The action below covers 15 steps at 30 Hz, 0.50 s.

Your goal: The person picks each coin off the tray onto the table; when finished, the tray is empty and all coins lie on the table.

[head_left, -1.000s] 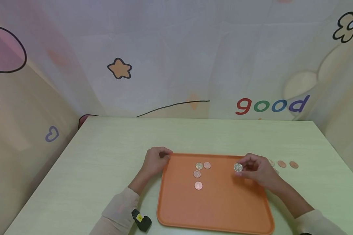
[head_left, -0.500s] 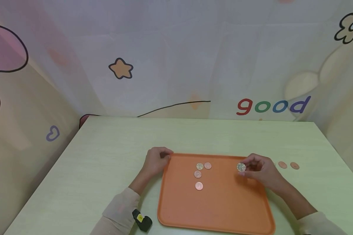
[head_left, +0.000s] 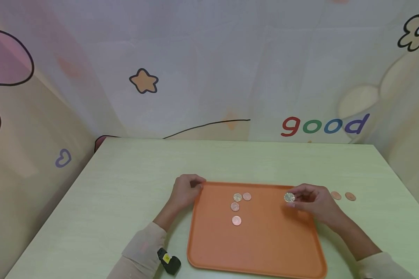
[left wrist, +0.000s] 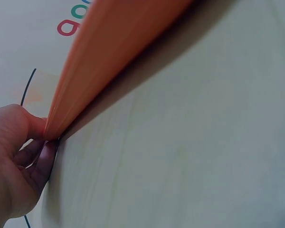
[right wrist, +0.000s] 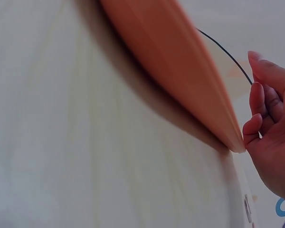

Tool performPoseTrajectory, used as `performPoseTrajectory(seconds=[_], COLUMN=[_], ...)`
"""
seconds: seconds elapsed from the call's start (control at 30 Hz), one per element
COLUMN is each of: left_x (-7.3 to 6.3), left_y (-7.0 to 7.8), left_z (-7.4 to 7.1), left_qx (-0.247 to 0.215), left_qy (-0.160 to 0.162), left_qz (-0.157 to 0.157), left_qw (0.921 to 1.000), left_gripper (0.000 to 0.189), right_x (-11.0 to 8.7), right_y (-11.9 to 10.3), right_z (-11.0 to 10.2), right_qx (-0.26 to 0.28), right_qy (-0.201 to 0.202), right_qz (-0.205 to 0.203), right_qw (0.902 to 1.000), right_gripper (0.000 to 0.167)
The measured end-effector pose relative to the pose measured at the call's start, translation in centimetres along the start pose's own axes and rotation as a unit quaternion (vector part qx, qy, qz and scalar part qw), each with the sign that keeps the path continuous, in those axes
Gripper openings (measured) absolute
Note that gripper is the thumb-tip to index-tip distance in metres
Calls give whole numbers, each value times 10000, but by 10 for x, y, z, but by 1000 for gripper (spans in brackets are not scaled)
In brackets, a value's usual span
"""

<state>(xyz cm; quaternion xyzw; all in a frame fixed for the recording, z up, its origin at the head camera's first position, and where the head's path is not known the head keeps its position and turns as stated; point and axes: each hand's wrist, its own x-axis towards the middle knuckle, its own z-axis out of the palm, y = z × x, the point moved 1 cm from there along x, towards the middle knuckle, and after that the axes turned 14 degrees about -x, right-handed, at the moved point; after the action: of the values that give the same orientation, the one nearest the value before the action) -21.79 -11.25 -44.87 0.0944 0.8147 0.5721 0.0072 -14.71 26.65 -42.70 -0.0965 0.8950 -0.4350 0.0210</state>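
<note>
A pale printed backdrop (head_left: 202, 50) rises on the far side and at the left and right, with the word "good" on its far right part. Before it stretches a light table (head_left: 143, 159). On the table's near side, right of the middle, lies an orange tray (head_left: 265, 248). The right hand (head_left: 315, 201) is over the tray's far right corner, finger and thumb brought together on a silver-coloured coin (head_left: 289, 197). That coin is at the fingertips, on the hand's left side, raised over the tray with a shadow beneath. The left hand (head_left: 184, 192) pinches the tray's far left corner between thumb and fingers. A black device (head_left: 169, 262) with a yellow label sits at the left sleeve's cuff. Four coins lie on the tray, well left of the right hand: a yellowish coin (head_left: 237, 197), a coppery coin (head_left: 246, 196) just right of it, and two pinkish coins (head_left: 235, 206) nearer. Two brown coins (head_left: 350, 196) rest on the table, right of the right hand.
</note>
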Motion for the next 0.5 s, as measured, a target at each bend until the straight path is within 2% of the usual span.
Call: performPoseTrajectory(seconds=[0.3,0.5], left_x=[0,0], left_y=[1,1], left_z=[0,1], left_qx=[-29,18], left_qy=[35,73], left_qz=[-29,-58], left_qw=[10000,10000], left_gripper=[18,18], right_x=[-4,-8], right_y=[8,19], right_z=[-9,-15], right_qx=[-248,-181], right_qy=[122,257], right_qz=[190,172], right_qw=[9994,9994], right_gripper=[30,24])
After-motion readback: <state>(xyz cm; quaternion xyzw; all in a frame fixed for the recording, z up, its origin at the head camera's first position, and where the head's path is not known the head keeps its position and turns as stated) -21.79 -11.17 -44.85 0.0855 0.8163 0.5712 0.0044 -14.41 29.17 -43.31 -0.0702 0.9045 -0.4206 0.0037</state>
